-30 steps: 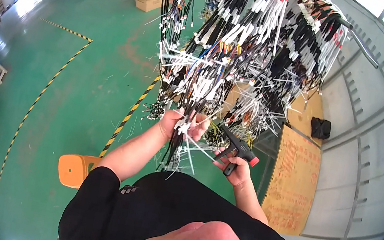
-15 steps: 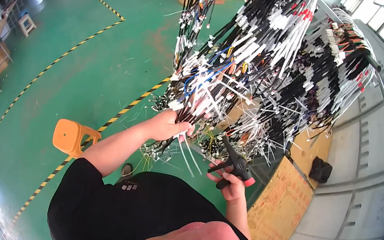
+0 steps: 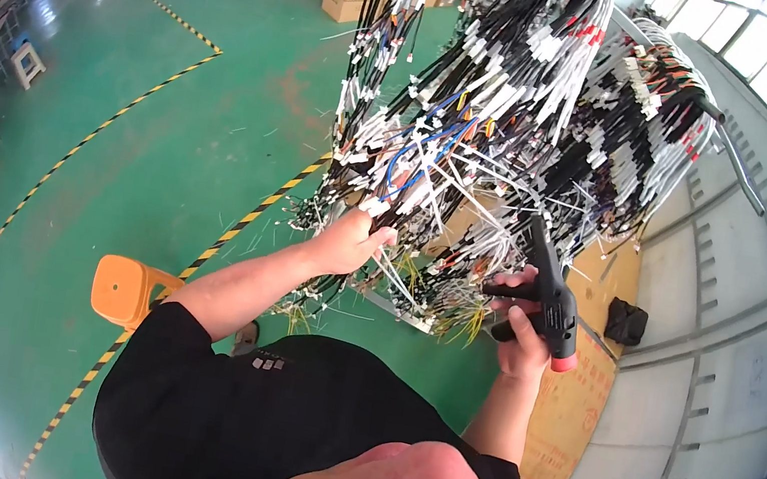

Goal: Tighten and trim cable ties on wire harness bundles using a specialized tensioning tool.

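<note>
Two bare hands are in my view, both busy. I see the left hand (image 3: 345, 241) closed round a bunch of wires (image 3: 399, 207), its thumb lying across the front; most of its other fingers are hidden from me. Pale plastic strips (image 3: 395, 273) stick out just below that thumb. The right hand (image 3: 524, 344) is wrapped round the handle of a black hand tool (image 3: 552, 293), whose red end (image 3: 565, 363) sits beside the base of its thumb. The tool's narrow nose points up beyond those fingers towards the hanging cables (image 3: 523, 70); I cannot tell whether it touches them. These black, white and grey cables spread above and between both hands. Well to the left of the left fingers stands an orange stool (image 3: 119, 290), by a striped floor line (image 3: 250, 217). Right of the right fingers lies a black bag (image 3: 626, 322).
</note>
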Motion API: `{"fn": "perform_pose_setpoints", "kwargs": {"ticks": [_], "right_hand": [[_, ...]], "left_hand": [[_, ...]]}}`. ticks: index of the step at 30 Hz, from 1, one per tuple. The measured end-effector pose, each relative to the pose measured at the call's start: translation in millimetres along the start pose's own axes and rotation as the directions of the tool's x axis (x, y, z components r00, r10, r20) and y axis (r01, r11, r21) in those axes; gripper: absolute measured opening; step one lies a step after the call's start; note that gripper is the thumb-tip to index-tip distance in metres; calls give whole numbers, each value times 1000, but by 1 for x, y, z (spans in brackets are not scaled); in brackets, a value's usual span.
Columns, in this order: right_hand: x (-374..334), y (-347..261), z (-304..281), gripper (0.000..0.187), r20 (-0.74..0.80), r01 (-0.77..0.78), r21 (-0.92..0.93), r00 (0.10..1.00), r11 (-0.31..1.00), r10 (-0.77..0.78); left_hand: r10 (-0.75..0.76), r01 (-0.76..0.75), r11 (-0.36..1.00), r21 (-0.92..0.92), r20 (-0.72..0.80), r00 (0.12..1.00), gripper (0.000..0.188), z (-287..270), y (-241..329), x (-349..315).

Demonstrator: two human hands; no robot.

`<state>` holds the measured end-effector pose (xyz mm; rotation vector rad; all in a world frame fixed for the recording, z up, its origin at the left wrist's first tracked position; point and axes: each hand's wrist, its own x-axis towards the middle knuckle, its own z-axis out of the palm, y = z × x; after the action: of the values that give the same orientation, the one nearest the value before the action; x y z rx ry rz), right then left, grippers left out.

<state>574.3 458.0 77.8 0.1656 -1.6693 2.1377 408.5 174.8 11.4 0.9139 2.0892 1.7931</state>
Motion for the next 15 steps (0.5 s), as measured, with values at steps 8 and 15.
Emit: {"fn": "perform_pose_setpoints", "kwargs": {"ticks": [8, 15], "right_hand": [[-3, -58, 45, 56, 144, 124, -415, 987, 901, -69], [37, -118, 114, 49, 191, 89, -551, 981, 830, 21]], "left_hand": [[553, -490, 754, 438, -20, 833, 77, -21, 5, 11], [452, -405, 793, 456, 7, 892, 88, -36, -6, 12]]}}
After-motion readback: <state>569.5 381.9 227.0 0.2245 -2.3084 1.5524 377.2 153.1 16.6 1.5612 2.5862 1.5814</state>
